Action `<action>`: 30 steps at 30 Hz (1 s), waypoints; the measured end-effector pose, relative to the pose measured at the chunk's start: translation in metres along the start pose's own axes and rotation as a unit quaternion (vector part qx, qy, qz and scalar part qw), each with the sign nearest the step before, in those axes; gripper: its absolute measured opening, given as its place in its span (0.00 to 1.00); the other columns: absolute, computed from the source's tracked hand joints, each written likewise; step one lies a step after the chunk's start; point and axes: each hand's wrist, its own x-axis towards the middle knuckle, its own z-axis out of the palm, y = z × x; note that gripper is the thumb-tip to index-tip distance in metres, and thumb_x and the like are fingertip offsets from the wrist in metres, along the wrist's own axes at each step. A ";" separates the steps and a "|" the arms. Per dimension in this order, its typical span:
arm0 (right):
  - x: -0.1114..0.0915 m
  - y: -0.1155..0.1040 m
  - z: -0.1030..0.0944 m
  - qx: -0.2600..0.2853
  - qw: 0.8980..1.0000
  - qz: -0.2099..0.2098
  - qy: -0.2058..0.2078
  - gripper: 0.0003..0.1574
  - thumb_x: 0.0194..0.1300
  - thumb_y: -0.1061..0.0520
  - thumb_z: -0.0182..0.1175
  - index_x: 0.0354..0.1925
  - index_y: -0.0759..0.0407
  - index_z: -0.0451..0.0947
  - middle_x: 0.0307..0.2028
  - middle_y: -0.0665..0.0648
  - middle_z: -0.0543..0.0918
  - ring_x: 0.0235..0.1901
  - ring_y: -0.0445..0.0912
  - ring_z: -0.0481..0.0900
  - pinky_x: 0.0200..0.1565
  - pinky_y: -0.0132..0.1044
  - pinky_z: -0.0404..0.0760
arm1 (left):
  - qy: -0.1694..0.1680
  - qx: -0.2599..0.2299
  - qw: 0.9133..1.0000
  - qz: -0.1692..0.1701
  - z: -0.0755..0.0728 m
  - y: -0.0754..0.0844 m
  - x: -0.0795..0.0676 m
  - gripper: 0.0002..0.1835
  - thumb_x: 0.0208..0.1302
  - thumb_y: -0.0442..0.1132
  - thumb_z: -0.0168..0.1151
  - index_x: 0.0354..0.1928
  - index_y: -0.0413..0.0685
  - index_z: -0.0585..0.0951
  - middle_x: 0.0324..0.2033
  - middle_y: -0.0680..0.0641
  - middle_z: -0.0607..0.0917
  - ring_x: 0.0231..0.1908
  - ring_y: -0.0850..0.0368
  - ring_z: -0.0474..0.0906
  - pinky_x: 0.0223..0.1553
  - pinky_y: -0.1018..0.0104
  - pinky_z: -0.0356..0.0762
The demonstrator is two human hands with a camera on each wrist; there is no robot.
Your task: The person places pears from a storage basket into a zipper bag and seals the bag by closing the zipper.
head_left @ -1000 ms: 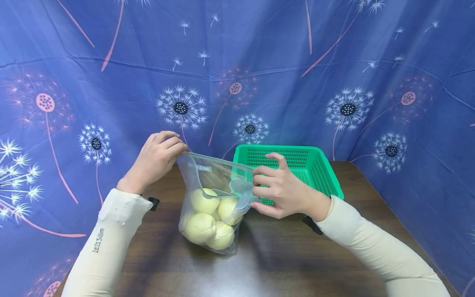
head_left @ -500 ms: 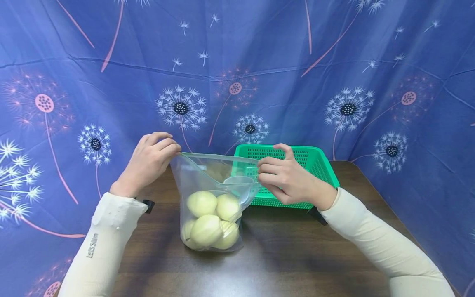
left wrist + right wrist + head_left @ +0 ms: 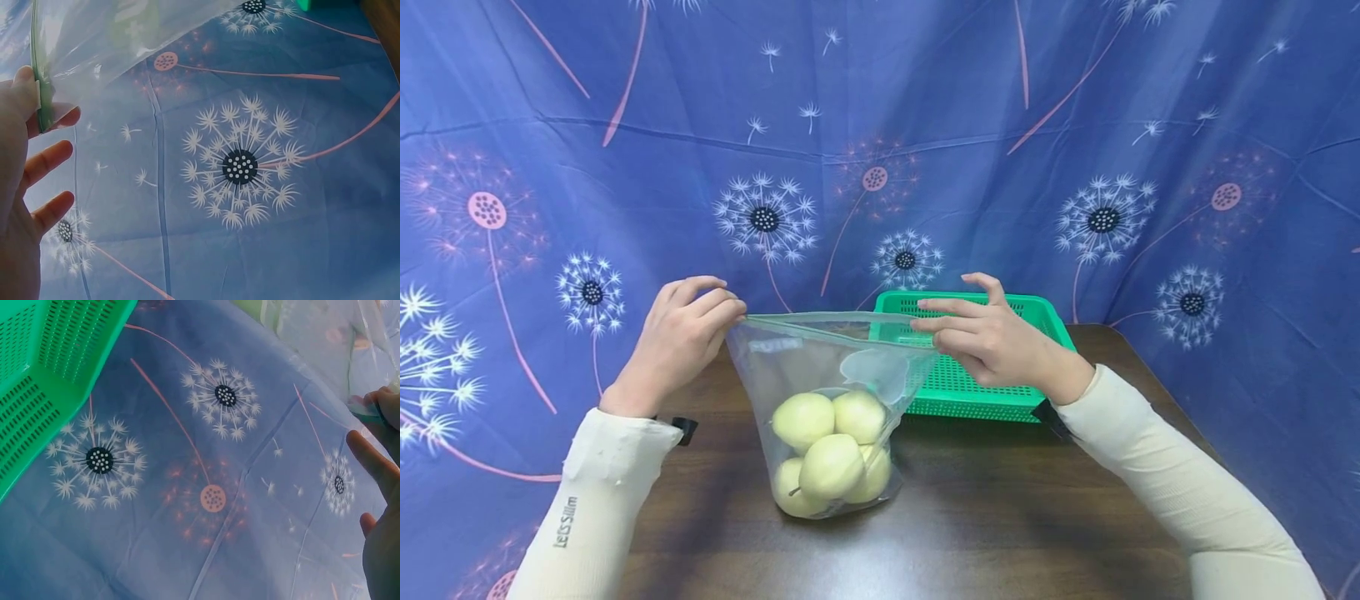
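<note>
A clear zip bag (image 3: 808, 362) stands on the table with several pale yellow-green pears (image 3: 831, 467) in its lower part. My left hand (image 3: 681, 342) pinches the bag's top left corner between thumb and index finger. In the left wrist view, the green zip strip (image 3: 36, 56) runs into that pinch, the other fingers of the left hand (image 3: 19, 194) spread loosely. At the opposite top corner, my right hand (image 3: 992, 342) pinches the bag, its index and little fingers lifted away. The right wrist view catches only part of this right hand (image 3: 382, 481) and the bag (image 3: 306, 337).
Behind the bag and to the right, a green plastic basket (image 3: 1063, 329) sits on the brown wooden table (image 3: 1000, 500), partly covered by the right hand. A blue dandelion-print cloth (image 3: 970, 192) hangs along the table's back and sides.
My hands have moved apart, the left leftward and the right rightward and up. The bag's mouth, gaping before, is now drawn into a nearly straight line. The pears have shifted inside.
</note>
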 end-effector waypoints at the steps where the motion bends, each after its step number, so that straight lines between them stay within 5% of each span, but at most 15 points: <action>1: 0.000 0.001 0.000 -0.004 1.000 -0.002 0.003 0.14 0.67 0.60 0.45 0.27 0.55 0.75 0.48 0.56 0.80 0.52 0.54 0.74 0.54 0.64 0.52 | 0.002 0.001 1.000 0.001 0.000 0.000 -0.001 0.19 0.71 0.46 0.41 0.33 0.45 0.80 0.30 0.48 0.81 0.45 0.43 0.73 0.43 0.46 0.66; 16: -0.003 0.012 -0.004 -0.056 0.998 0.034 -0.004 0.15 0.69 0.56 0.44 0.31 0.56 0.75 0.37 0.54 0.83 0.48 0.54 0.75 0.53 0.62 0.56 | 0.024 0.026 0.999 0.001 -0.003 0.004 -0.003 0.16 0.69 0.44 0.44 0.33 0.44 0.79 0.30 0.47 0.80 0.44 0.42 0.73 0.42 0.44 0.66; 22: -0.006 0.012 0.000 -0.028 0.995 0.091 0.009 0.05 0.61 0.65 0.55 0.32 0.58 0.78 0.34 0.52 0.83 0.48 0.52 0.75 0.56 0.61 0.53 | 0.039 0.036 0.999 -0.001 -0.002 0.006 -0.002 0.15 0.68 0.43 0.47 0.33 0.43 0.80 0.30 0.47 0.80 0.43 0.41 0.73 0.41 0.44 0.65; 30: -0.005 0.007 0.007 0.034 0.986 0.156 0.054 0.12 0.50 0.73 0.62 0.33 0.61 0.78 0.34 0.55 0.81 0.40 0.49 0.77 0.54 0.58 0.56 | 0.055 0.041 0.997 -0.018 0.000 0.009 -0.002 0.16 0.69 0.44 0.47 0.32 0.43 0.80 0.31 0.47 0.81 0.42 0.42 0.73 0.41 0.44 0.64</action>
